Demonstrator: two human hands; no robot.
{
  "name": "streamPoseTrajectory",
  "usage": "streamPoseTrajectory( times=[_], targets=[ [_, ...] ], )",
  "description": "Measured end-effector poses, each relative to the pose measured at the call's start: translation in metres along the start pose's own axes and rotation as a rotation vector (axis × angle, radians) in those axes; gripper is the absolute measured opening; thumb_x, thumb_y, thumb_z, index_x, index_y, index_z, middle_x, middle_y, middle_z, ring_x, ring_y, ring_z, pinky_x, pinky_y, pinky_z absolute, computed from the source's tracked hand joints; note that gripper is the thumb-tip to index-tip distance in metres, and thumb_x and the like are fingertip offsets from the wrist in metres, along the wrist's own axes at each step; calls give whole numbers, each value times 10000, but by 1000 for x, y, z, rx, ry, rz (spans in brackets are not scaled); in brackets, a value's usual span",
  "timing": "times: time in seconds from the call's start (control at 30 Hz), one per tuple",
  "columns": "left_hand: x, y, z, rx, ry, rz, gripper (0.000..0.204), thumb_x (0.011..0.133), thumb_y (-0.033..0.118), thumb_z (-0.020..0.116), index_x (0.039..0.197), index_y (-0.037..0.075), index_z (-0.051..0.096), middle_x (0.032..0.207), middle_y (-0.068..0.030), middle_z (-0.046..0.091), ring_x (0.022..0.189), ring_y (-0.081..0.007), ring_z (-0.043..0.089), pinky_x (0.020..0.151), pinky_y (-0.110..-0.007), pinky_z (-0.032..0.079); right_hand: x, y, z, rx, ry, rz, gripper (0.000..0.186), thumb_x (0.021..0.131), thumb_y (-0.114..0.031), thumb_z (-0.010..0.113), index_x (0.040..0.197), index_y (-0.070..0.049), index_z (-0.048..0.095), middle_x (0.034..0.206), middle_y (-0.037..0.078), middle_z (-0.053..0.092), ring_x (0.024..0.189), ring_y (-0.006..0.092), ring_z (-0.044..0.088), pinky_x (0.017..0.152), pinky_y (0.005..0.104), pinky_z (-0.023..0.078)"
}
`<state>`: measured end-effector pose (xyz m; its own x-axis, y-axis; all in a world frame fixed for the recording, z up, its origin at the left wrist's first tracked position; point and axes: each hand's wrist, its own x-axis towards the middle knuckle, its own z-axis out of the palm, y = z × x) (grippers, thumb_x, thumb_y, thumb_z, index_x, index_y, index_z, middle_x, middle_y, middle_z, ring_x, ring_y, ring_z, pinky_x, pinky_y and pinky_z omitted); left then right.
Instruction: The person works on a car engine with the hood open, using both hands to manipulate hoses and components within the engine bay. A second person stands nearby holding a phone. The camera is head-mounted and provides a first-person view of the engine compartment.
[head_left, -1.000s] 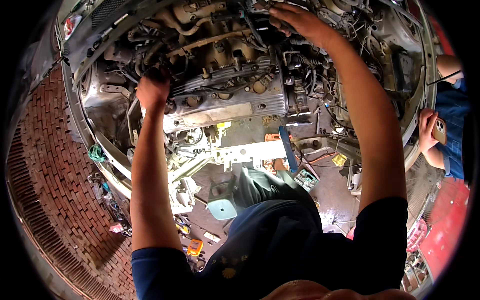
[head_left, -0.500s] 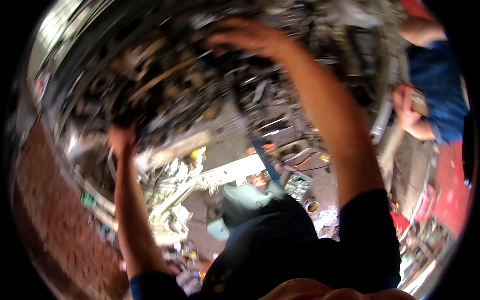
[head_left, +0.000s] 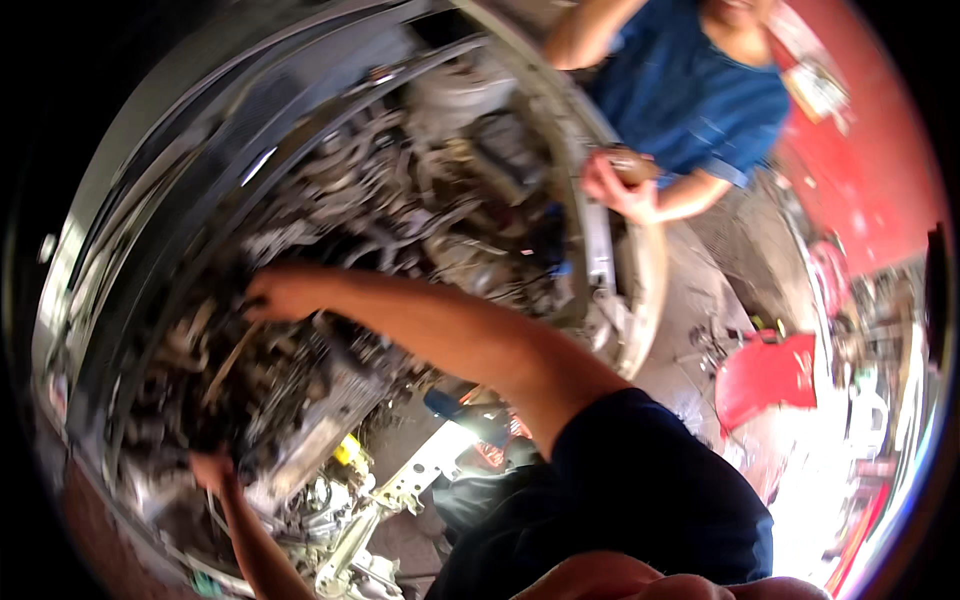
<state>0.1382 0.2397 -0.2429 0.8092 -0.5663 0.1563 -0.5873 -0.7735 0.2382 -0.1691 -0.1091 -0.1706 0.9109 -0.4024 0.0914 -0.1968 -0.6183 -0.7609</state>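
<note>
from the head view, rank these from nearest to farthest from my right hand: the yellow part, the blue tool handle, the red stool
1. Yellow part: below the right hand, low in the engine bay.
2. Blue tool handle: further right, under the forearm.
3. Red stool: far right, on the floor outside the car.

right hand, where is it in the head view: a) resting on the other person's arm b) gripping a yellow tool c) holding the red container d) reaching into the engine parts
d: the right hand is stretched out on a bare forearm into the tangle of hoses and metal of the engine, far from the red container on the ground and from the other person.
</note>
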Motion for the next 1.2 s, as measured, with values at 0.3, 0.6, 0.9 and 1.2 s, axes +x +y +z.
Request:
streamPoseTrajectory(
  times=[0.3,0.6,0.9,1.2],
  targets=[
    [-5,59,-21,187,28,22,498,907,550,649,892,65,763,898,-244,736,888,-470,713,745,-573,575,-33,10,15,-477,-12,452,307,993,-386,619,1071,-129,766,1019,177,752,978,382,724,859,498,578],
    [-11,62,-27,199,18,-5,413,944,513,625,940,120,753,941,-197,752,905,-452,715,754,-552,574,-28,48,17,-272,72,299,313,1008,-404,637,1191,-178,753,1128,115,757,1068,359,704,911,460,562],
    [-7,60,-24,190,51,37,390,938,469,631,880,99,742,913,-189,748,893,-440,709,763,-541,565,-22,77,18,-60,106,160,371,1003,-374,684,1216,-74,733,1137,177,748,1069,367,708,937,423,547],
    [-3,57,-21,179,70,129,346,949,422,631,853,101,718,878,-184,736,846,-440,703,716,-547,557,-17,82,17,-99,102,148,355,1006,-368,681,1201,-77,739,1100,172,754,1033,359,718,901,422,560]
  ],
)
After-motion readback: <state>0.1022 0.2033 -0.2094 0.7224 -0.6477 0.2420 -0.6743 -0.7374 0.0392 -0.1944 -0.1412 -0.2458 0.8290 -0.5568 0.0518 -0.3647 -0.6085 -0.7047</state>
